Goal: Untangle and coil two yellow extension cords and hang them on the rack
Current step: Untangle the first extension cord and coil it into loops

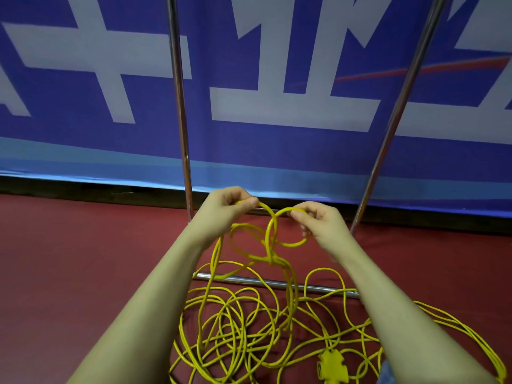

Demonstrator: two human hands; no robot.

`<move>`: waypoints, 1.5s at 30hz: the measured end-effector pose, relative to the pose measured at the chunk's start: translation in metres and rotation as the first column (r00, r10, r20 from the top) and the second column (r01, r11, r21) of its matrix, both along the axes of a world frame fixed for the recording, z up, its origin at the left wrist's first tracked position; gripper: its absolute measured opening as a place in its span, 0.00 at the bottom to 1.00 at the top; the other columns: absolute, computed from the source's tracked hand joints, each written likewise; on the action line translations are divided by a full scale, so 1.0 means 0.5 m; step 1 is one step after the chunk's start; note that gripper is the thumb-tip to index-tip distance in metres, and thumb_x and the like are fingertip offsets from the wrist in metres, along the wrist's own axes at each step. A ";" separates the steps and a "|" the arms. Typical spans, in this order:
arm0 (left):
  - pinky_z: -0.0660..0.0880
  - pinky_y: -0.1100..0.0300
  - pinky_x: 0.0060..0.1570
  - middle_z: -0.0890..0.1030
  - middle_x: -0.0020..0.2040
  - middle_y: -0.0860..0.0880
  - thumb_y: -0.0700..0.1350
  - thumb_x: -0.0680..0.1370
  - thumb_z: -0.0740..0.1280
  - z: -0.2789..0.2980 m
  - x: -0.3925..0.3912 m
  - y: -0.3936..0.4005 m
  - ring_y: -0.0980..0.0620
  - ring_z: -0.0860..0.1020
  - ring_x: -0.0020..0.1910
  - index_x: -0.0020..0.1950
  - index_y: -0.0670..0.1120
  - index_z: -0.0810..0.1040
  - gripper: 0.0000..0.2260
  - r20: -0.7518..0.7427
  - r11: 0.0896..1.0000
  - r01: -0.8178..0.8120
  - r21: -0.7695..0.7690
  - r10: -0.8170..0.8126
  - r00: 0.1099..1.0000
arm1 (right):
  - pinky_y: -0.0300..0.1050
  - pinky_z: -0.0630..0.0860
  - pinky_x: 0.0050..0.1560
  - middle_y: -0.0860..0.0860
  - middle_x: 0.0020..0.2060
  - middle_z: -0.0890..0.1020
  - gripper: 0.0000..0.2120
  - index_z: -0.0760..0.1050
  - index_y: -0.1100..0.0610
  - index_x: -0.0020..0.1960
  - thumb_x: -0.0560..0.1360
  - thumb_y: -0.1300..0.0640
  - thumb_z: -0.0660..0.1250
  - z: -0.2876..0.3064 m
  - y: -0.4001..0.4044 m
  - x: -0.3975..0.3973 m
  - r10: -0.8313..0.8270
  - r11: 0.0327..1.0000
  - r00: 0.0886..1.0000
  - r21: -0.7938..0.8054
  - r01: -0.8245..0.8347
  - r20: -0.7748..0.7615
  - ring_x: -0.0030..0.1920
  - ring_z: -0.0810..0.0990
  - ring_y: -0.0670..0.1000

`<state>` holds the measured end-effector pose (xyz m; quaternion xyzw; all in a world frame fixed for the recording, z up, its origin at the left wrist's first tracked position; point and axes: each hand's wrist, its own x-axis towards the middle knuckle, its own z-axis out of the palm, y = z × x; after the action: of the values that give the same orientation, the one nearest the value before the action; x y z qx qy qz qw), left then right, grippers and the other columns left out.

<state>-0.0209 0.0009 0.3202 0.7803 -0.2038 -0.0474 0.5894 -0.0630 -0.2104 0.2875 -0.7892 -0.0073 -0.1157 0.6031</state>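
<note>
Both the left hand [231, 202] and right hand [315, 220] pinch the cord [273, 217] above the knot [273, 259], which hangs just below, midway between them, over the floor tangle.

My left hand [225, 206] and right hand [318, 220] are bare, with no rings, watch or gloves on them. Both forearms are uncovered right down to the frame's bottom edge, and no sleeve shows. At five o'clock, by my right forearm, a small patch of blue fabric [386, 374] peeks in, too cropped to identify.
</note>
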 end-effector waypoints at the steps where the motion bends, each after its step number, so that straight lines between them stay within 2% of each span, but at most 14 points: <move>1: 0.66 0.67 0.31 0.73 0.30 0.54 0.42 0.79 0.67 0.000 0.003 0.006 0.58 0.69 0.29 0.40 0.45 0.77 0.08 -0.018 1.000 0.029 0.000 -0.029 0.999 | 0.40 0.66 0.32 0.46 0.26 0.71 0.07 0.79 0.56 0.43 0.76 0.65 0.65 0.002 0.000 0.001 -0.041 0.996 0.999 0.078 0.041 0.009 0.28 0.68 0.43; 8: 0.72 0.62 0.42 0.83 0.41 0.48 0.44 0.78 0.69 -0.015 0.006 0.004 0.57 0.76 0.38 0.49 0.49 0.82 0.03 0.057 0.955 0.091 0.283 -0.111 0.992 | 0.31 0.61 0.25 0.41 0.19 0.69 0.07 0.79 0.54 0.40 0.76 0.62 0.67 0.010 0.019 0.014 -0.293 0.942 0.955 0.186 0.280 0.047 0.22 0.64 0.41; 11: 0.66 0.67 0.33 0.76 0.31 0.54 0.47 0.76 0.71 -0.019 0.003 -0.007 0.62 0.69 0.29 0.42 0.50 0.83 0.03 0.100 0.970 0.025 0.243 -0.051 0.994 | 0.31 0.63 0.28 0.40 0.19 0.71 0.06 0.79 0.56 0.41 0.76 0.62 0.67 0.004 0.013 0.020 -0.385 0.911 0.921 0.183 0.370 0.052 0.23 0.68 0.40; 13: 0.67 0.68 0.34 0.77 0.32 0.54 0.45 0.77 0.70 -0.021 0.001 -0.008 0.63 0.69 0.29 0.43 0.50 0.83 0.03 0.073 0.971 0.058 0.231 -0.077 0.994 | 0.39 0.67 0.34 0.45 0.25 0.73 0.06 0.80 0.61 0.40 0.75 0.61 0.68 -0.005 0.006 0.028 -0.477 0.867 0.878 0.190 0.461 0.044 0.29 0.68 0.43; 16: 0.71 0.66 0.38 0.80 0.35 0.52 0.44 0.78 0.69 -0.022 -0.002 -0.001 0.60 0.74 0.33 0.44 0.51 0.83 0.04 0.024 0.970 0.123 0.210 -0.131 0.991 | 0.43 0.61 0.38 0.54 0.30 0.68 0.14 0.74 0.73 0.41 0.75 0.60 0.69 -0.031 -0.004 0.043 -0.565 0.818 0.824 0.155 0.554 0.037 0.35 0.64 0.50; 20: 0.69 0.68 0.37 0.79 0.33 0.56 0.40 0.77 0.68 -0.008 -0.018 0.003 0.59 0.72 0.34 0.45 0.47 0.83 0.04 0.000 0.994 0.099 -0.034 -0.100 0.995 | 0.44 0.60 0.37 0.55 0.30 0.67 0.17 0.75 0.73 0.41 0.75 0.57 0.68 -0.048 -0.002 0.061 -0.580 0.811 0.814 0.099 0.577 0.004 0.35 0.63 0.50; 23: 0.67 0.71 0.35 0.77 0.31 0.57 0.38 0.78 0.66 0.001 -0.027 0.005 0.61 0.71 0.31 0.45 0.44 0.81 0.05 -0.039 0.985 0.101 -0.140 -0.107 0.993 | 0.42 0.67 0.39 0.59 0.34 0.76 0.10 0.80 0.66 0.43 0.75 0.58 0.69 -0.044 0.007 0.063 -0.491 0.862 0.870 0.124 0.492 -0.043 0.39 0.71 0.49; 25: 0.65 0.70 0.31 0.73 0.28 0.57 0.39 0.78 0.66 0.002 -0.030 0.007 0.61 0.67 0.29 0.45 0.42 0.82 0.05 -0.047 0.988 0.086 -0.131 -0.092 0.995 | 0.38 0.72 0.47 0.54 0.44 0.80 0.06 0.82 0.59 0.49 0.76 0.57 0.68 -0.044 0.013 0.061 -0.370 0.920 0.927 0.110 0.375 -0.062 0.48 0.77 0.49; 28: 0.62 0.71 0.27 0.73 0.26 0.56 0.39 0.79 0.65 0.004 -0.030 -0.001 0.61 0.65 0.25 0.44 0.41 0.82 0.07 -0.078 0.991 0.029 -0.133 -0.039 0.996 | 0.43 0.65 0.65 0.51 0.56 0.70 0.16 0.78 0.51 0.61 0.74 0.53 0.71 -0.046 0.018 0.063 -0.348 0.935 0.937 -0.083 0.344 -0.032 0.59 0.70 0.51; 30: 0.61 0.71 0.26 0.73 0.26 0.56 0.40 0.79 0.65 0.005 -0.027 -0.009 0.61 0.65 0.24 0.41 0.44 0.81 0.09 -0.113 0.985 -0.024 -0.170 0.005 0.994 | 0.38 0.63 0.62 0.50 0.55 0.65 0.21 0.73 0.53 0.62 0.71 0.56 0.73 -0.040 0.020 0.056 -0.411 0.904 0.908 -0.092 0.417 0.082 0.56 0.67 0.48; 34: 0.62 0.70 0.26 0.72 0.26 0.54 0.42 0.79 0.67 0.004 -0.017 -0.018 0.60 0.65 0.23 0.40 0.45 0.82 0.08 -0.143 0.970 -0.119 -0.213 0.090 0.986 | 0.35 0.68 0.44 0.50 0.46 0.70 0.14 0.69 0.54 0.49 0.72 0.63 0.72 -0.039 0.021 0.018 -0.479 0.876 0.833 0.088 0.475 0.278 0.41 0.70 0.43; 38: 0.63 0.72 0.25 0.72 0.24 0.57 0.41 0.79 0.66 0.003 -0.013 -0.022 0.61 0.67 0.22 0.45 0.41 0.82 0.07 -0.180 0.949 -0.185 -0.257 0.141 0.974 | 0.33 0.70 0.40 0.51 0.35 0.78 0.04 0.75 0.57 0.43 0.76 0.63 0.67 -0.059 0.027 -0.004 -0.346 0.936 0.922 -0.003 0.352 0.176 0.35 0.74 0.41; 42: 0.63 0.71 0.25 0.72 0.24 0.57 0.43 0.79 0.66 0.002 -0.013 -0.022 0.61 0.67 0.23 0.48 0.39 0.82 0.08 -0.185 0.949 -0.183 -0.257 0.137 0.973 | 0.47 0.75 0.50 0.60 0.42 0.84 0.09 0.80 0.59 0.46 0.80 0.59 0.62 -0.071 0.059 -0.005 -0.081 0.995 0.991 -0.065 0.075 -0.103 0.43 0.81 0.53; 45: 0.62 0.68 0.26 0.72 0.25 0.56 0.44 0.79 0.67 -0.005 -0.007 -0.015 0.59 0.66 0.25 0.46 0.41 0.83 0.08 -0.207 0.939 -0.214 -0.269 0.160 0.965 | 0.41 0.77 0.45 0.58 0.38 0.83 0.13 0.79 0.59 0.45 0.81 0.57 0.59 -0.060 0.072 -0.010 0.180 0.982 0.945 0.108 -0.156 -0.273 0.37 0.81 0.50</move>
<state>-0.0242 -0.0065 0.3177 0.6941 -0.0784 -0.0318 0.7149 -0.0679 -0.1743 0.2574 -0.7679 0.0162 0.0496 0.6384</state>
